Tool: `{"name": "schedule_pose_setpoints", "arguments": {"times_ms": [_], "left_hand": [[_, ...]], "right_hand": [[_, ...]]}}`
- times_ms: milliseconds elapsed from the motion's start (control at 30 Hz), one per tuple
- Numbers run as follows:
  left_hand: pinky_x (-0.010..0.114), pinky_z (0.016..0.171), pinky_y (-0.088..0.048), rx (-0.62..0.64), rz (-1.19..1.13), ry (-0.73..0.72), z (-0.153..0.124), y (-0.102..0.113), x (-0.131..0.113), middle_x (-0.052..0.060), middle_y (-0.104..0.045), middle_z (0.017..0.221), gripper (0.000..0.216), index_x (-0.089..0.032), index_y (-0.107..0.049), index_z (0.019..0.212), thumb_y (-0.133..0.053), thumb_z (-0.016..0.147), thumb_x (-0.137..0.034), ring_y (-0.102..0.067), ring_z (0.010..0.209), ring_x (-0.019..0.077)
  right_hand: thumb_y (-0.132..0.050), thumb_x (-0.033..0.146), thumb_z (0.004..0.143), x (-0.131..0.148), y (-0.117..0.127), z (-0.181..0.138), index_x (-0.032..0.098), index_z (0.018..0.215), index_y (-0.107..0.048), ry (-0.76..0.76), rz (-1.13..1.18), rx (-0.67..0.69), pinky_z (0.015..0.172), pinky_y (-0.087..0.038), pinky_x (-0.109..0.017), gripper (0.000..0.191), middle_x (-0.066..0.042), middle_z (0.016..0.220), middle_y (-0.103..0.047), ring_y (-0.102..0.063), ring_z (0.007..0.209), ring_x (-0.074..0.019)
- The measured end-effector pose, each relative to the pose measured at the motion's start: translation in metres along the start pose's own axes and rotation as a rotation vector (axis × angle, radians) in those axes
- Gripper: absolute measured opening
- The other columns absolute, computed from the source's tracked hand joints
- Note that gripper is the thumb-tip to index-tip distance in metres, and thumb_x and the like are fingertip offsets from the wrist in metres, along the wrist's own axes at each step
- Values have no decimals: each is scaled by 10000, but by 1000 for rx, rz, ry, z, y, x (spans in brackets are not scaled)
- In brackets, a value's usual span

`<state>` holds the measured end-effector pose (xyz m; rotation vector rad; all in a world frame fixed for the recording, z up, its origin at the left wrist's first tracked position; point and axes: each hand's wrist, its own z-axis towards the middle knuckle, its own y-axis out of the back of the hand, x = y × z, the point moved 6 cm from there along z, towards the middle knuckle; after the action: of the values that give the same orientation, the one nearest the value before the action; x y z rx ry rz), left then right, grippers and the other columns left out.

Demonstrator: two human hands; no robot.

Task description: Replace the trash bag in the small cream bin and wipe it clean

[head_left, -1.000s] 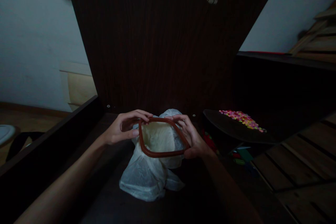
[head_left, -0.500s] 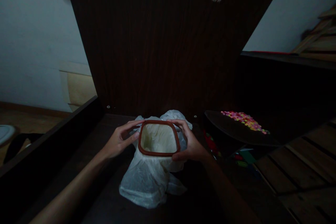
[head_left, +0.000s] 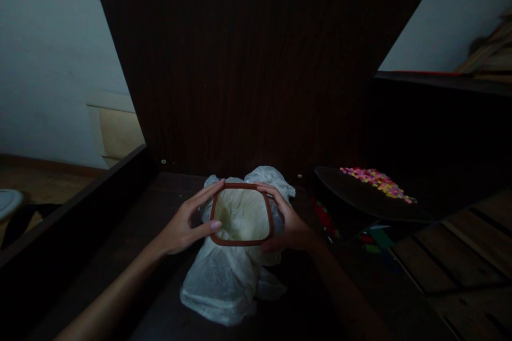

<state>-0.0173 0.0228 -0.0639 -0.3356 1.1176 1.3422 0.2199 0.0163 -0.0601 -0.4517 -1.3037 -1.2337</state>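
Note:
A brown rounded-square ring [head_left: 242, 187] sits over the mouth of a pale container lined with a white plastic bag [head_left: 224, 282], on a dark wooden surface [head_left: 168, 192]. My left hand [head_left: 186, 221] grips the ring's left side with thumb and fingers. On the right side my right hand [head_left: 286, 221] grips it, fingers curled over the rim. The bag's loose plastic drapes down around the container toward me. The inside of the lined container looks cream-coloured.
A tall dark wooden panel [head_left: 248, 64] stands right behind the container. A black tray [head_left: 360, 202] with a heap of small coloured beads [head_left: 378, 180] lies to the right, above some colourful items. A dark rail [head_left: 80, 202] runs along the left; wooden slats [head_left: 460, 256] lie right.
The ring was held stretched and tilted above the bag; both hands have brought it down and level onto the container's mouth, and it now looks smaller and squarer.

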Motion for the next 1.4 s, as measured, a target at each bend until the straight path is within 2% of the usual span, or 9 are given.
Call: {"name": "schedule_pose_setpoints", "arguments": {"times_ms": [200,400,667,833,1000,1167,1400], "left_hand": [[587,1230,-297,1,26,-9,-1,-5,5,72,-435,1615,692,-333,-431,1544,-680,912,-464,-392,1485,367],[612,1240,-242,12,33,-14,-6,-9,10,81,-389,1640,697,-336,-375,1570,-633,941,-490,-348,1506,370],[576,1253,-239,-5,-9,-20,-8,-13,14,101,-373,1645,708,-300,-361,1581,-615,950,-498,-329,1516,364],[582,1251,-244,-16,-8,-31,-8,-14,15,112,-373,1645,730,-285,-361,1584,-611,943,-529,-323,1518,377],[580,1256,-240,-34,-14,-19,-9,-15,14,98,-373,1647,720,-284,-383,1574,-598,941,-551,-318,1523,367],[607,1245,-238,-28,32,14,-7,-13,8,116,-386,1638,719,-255,-405,1563,-606,934,-541,-342,1508,378],[626,1236,-229,-27,97,-23,-7,-15,1,168,-361,1640,880,-210,-348,1585,-690,855,-564,-328,1510,398]], "right_hand": [[-964,577,467,-1,-1,-3,254,1499,-372,11,6,-29,1264,-182,-538,1233,-167,1637,-289,-247,1538,-365],[-943,614,489,0,-2,-5,255,1525,-367,19,-31,-22,1260,-188,-561,1238,-164,1648,-279,-243,1538,-379],[-767,780,643,-3,-1,-10,227,1569,-338,66,-67,2,1262,-180,-550,1161,-173,1657,-290,-243,1543,-375],[-821,696,657,-7,-6,-12,236,1588,-298,57,-42,2,1265,-165,-551,1163,-168,1672,-259,-241,1544,-371],[-840,630,687,-10,-11,-15,256,1582,-284,55,35,-6,1275,-143,-530,1118,-150,1692,-203,-173,1571,-333],[-869,610,657,-15,-12,-14,271,1563,-312,44,103,-19,1274,-133,-524,1116,-145,1694,-196,-160,1575,-324],[-840,650,666,-20,-17,-13,248,1558,-297,86,142,-38,1271,-165,-500,1119,-153,1690,-205,-173,1574,-308]]}}
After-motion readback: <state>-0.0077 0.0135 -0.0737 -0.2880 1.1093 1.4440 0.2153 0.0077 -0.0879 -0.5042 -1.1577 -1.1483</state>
